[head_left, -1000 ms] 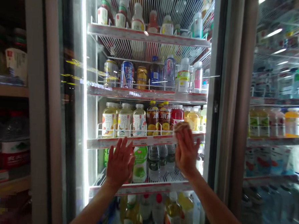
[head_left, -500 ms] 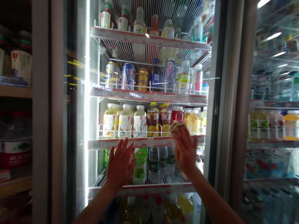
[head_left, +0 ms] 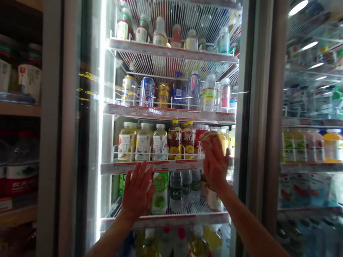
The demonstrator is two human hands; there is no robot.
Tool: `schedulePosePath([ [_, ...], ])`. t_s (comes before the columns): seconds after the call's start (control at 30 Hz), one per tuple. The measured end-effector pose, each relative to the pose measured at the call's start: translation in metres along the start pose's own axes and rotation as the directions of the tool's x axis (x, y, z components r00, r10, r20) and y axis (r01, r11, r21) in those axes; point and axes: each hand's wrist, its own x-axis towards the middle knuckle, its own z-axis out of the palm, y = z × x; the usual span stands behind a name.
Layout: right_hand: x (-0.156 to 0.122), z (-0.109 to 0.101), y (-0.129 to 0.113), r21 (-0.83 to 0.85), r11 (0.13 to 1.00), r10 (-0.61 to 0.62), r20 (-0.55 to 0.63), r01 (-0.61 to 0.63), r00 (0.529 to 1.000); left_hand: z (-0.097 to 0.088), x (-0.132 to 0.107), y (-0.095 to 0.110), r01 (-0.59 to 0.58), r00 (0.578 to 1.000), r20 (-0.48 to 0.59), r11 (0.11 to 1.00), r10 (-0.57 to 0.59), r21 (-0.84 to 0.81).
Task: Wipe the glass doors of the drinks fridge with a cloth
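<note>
Against the glass door of a drinks cooler (head_left: 174,67), both bare hands rise into the middle of the head view. The left hand (head_left: 138,192), lower centre, stands with its fingers spread and its grip open, apparently flat on the glass before a green-labelled bottle (head_left: 160,193). The right hand (head_left: 215,163) sits higher, right of centre, with a mottled tan patch (head_left: 209,137) at its fingertips. That patch is too blurred to name, so whether this grip holds anything cannot be told.

Behind the glass, tea bottles (head_left: 127,141) stand in a row on a wire shelf with a red-edged price rail (head_left: 152,166). Its low wire guard could let tall bottles topple if the door swung and jolted them. If the patch is something loose, slack fingers could let it slip and fall. Hard pressure on the door could also shift it unexpectedly. At the far left of the frame, a wooden shelf (head_left: 14,108) carries large bottles (head_left: 27,80), beside the cooler's pale door frame (head_left: 49,118).
</note>
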Motion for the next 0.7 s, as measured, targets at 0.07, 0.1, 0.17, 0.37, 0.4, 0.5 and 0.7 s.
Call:
schedulePosePath([
  [0.07,0.012,0.003,0.015,-0.058,0.975,0.204,-0.133,-0.213,0.970,0.001,0.000,0.001,0.014,1.000,-0.018,1.000,-0.014,-0.017],
  [0.1,0.016,0.004,0.016,-0.062,0.966,0.239,-0.152,-0.250,0.959,0.001,0.000,0.002,0.031,0.999,-0.027,0.999,-0.032,-0.033],
  [0.17,0.020,0.006,0.006,-0.036,0.988,0.145,-0.072,-0.148,0.987,0.001,0.001,0.004,0.060,0.998,-0.033,0.996,-0.062,-0.059],
  [0.37,0.020,0.006,-0.009,0.049,0.985,-0.169,0.082,0.166,0.982,0.000,0.002,0.003,0.034,0.999,-0.038,0.998,-0.036,-0.046],
  [0.4,0.024,0.007,-0.002,0.014,0.996,-0.088,0.031,0.087,0.996,0.000,0.002,0.003,0.034,0.999,-0.038,0.999,-0.036,-0.042],
  [0.5,0.038,0.010,0.014,-0.044,0.987,0.151,-0.112,-0.157,0.982,0.000,0.003,0.003,0.034,0.998,-0.042,0.999,-0.036,-0.038],
  [0.7,0.035,0.008,-0.013,0.067,0.976,-0.215,0.123,0.208,0.969,0.000,0.003,0.002,0.017,0.999,-0.042,0.999,-0.018,-0.035],
])
